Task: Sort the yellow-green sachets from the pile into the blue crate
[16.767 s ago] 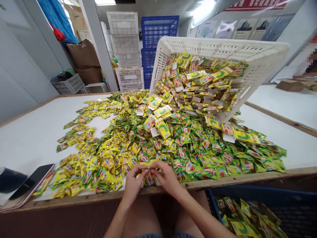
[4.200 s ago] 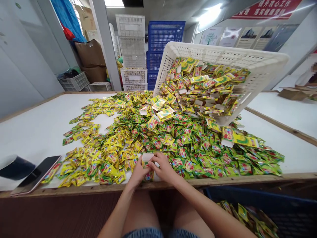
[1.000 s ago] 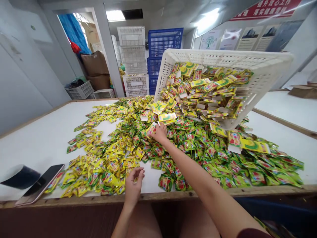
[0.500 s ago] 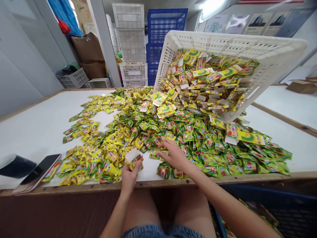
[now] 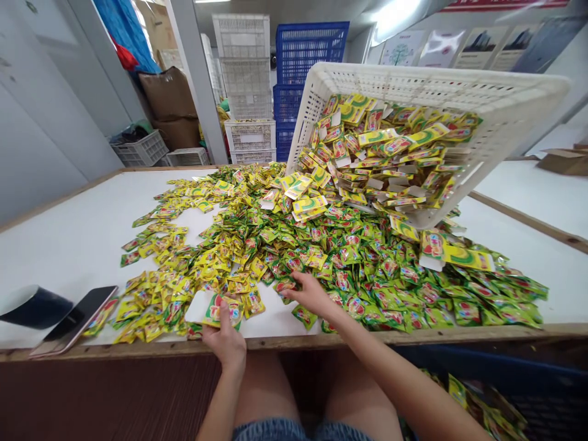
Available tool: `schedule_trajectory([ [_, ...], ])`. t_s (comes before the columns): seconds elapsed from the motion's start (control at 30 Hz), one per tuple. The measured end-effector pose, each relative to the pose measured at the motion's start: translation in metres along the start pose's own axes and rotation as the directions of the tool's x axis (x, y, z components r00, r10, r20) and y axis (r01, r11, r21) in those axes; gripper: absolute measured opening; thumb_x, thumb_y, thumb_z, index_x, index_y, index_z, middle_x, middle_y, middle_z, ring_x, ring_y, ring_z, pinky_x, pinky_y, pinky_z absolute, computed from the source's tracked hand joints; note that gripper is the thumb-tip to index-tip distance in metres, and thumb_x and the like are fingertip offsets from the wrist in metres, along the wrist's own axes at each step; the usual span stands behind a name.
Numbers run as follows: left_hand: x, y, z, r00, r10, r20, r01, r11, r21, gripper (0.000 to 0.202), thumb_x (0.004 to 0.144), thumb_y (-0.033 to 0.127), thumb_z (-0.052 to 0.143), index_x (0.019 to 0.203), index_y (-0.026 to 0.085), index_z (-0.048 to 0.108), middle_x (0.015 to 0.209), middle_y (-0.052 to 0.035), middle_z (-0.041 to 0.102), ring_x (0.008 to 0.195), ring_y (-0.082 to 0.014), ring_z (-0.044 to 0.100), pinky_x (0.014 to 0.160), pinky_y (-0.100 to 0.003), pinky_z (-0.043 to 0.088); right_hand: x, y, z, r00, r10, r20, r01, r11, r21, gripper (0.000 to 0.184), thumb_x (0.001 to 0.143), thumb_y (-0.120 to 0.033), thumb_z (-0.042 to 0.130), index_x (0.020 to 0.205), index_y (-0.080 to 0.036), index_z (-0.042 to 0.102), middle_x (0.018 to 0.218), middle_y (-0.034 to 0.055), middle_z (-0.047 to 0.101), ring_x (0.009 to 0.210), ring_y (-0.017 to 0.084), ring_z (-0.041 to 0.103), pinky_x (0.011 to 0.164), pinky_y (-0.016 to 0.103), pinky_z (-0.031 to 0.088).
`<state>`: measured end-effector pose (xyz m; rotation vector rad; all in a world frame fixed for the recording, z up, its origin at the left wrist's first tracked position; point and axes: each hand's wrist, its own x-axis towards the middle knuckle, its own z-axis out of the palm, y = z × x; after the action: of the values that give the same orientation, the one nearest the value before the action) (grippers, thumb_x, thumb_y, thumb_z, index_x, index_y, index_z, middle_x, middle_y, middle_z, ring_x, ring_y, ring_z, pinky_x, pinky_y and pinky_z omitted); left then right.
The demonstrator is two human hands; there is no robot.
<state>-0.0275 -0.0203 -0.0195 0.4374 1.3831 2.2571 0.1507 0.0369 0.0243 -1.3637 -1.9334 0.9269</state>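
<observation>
My left hand [image 5: 226, 340] is closed around a small yellow-and-green carton [image 5: 218, 309], thumb on its printed face. The carton's white flap stands out to the left, over yellow sachets [image 5: 184, 294] near the table's front edge. To the right, the thumb and fingers of my right hand [image 5: 313, 295] pinch a green sachet [image 5: 285, 285] at the near edge of the green sachet pile [image 5: 367, 263]. Another green sachet [image 5: 304, 316] lies just below that hand.
A white crate [image 5: 505, 110] lies tipped at the back right, with flat cartons [image 5: 376, 159] spilling out. At the left are a dark cup [image 5: 39, 309] and a phone [image 5: 76, 318]. Below the wooden edge [image 5: 275, 346], a blue crate [image 5: 528, 367] stands at the right.
My left hand has moved left and turned the carton so its printed face shows. My right hand has shifted left and down, its fingers now closed on a green sachet.
</observation>
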Motion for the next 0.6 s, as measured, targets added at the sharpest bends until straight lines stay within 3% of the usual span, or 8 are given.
schedule_trajectory([
  [0.1, 0.000, -0.001, -0.001, 1.000, 0.025, 0.014, -0.026, 0.999, 0.042, 0.036, 0.070, 0.033, 0.066, 0.100, 0.013, 0.061, 0.096, -0.0094, 0.066, 0.087, -0.0216, 0.063, 0.082, -0.038, 0.049, 0.017, -0.006, 0.026, 0.981, -0.084, 0.177, 0.106, 0.987, -0.120, 0.021, 0.072, -0.033, 0.061, 0.078, -0.013, 0.060, 0.068, -0.0010, 0.058, 0.063, 0.012, 0.051, 0.054, 0.020, 0.035],
  [0.2, -0.001, -0.003, -0.002, 0.999, 0.034, 0.035, -0.037, 0.996, 0.075, 0.039, 0.071, 0.034, 0.065, 0.104, 0.013, 0.059, 0.096, -0.0101, 0.066, 0.087, -0.0220, 0.064, 0.082, -0.038, 0.049, 0.030, -0.016, 0.046, 0.944, -0.166, 0.286, 0.239, 0.940, -0.244, 0.020, 0.069, -0.032, 0.065, 0.076, -0.014, 0.060, 0.075, 0.0015, 0.060, 0.071, 0.014, 0.052, 0.060, 0.022, 0.037],
  [0.3, -0.002, -0.003, -0.001, 0.999, 0.046, 0.012, -0.047, 0.995, 0.091, 0.039, 0.071, 0.035, 0.064, 0.103, 0.013, 0.059, 0.097, -0.0103, 0.066, 0.085, -0.0217, 0.064, 0.081, -0.038, 0.050, 0.040, -0.027, 0.057, 0.921, -0.223, 0.320, 0.315, 0.909, -0.273, 0.020, 0.063, -0.024, 0.068, 0.079, -0.014, 0.061, 0.090, 0.0062, 0.059, 0.090, 0.021, 0.050, 0.076, 0.029, 0.036],
  [0.4, -0.004, -0.001, 0.001, 0.998, 0.054, -0.028, -0.052, 0.995, 0.080, 0.037, 0.071, 0.035, 0.064, 0.101, 0.013, 0.060, 0.098, -0.0099, 0.066, 0.086, -0.0215, 0.064, 0.080, -0.037, 0.050, 0.045, -0.034, 0.062, 0.901, -0.247, 0.355, 0.362, 0.880, -0.307, 0.019, 0.065, -0.016, 0.064, 0.084, -0.014, 0.060, 0.097, 0.0096, 0.058, 0.096, 0.023, 0.048, 0.086, 0.035, 0.031],
  [0.6, -0.004, 0.002, 0.001, 1.000, 0.028, 0.006, -0.028, 0.996, 0.086, 0.040, 0.070, 0.036, 0.065, 0.103, 0.014, 0.059, 0.101, -0.0095, 0.065, 0.088, -0.0212, 0.063, 0.081, -0.035, 0.049, 0.039, -0.028, 0.063, 0.917, -0.200, 0.346, 0.313, 0.898, -0.310, 0.037, 0.067, -0.019, 0.063, 0.102, -0.011, 0.053, 0.096, 0.0121, 0.059, 0.094, 0.024, 0.051, 0.079, 0.034, 0.037],
])
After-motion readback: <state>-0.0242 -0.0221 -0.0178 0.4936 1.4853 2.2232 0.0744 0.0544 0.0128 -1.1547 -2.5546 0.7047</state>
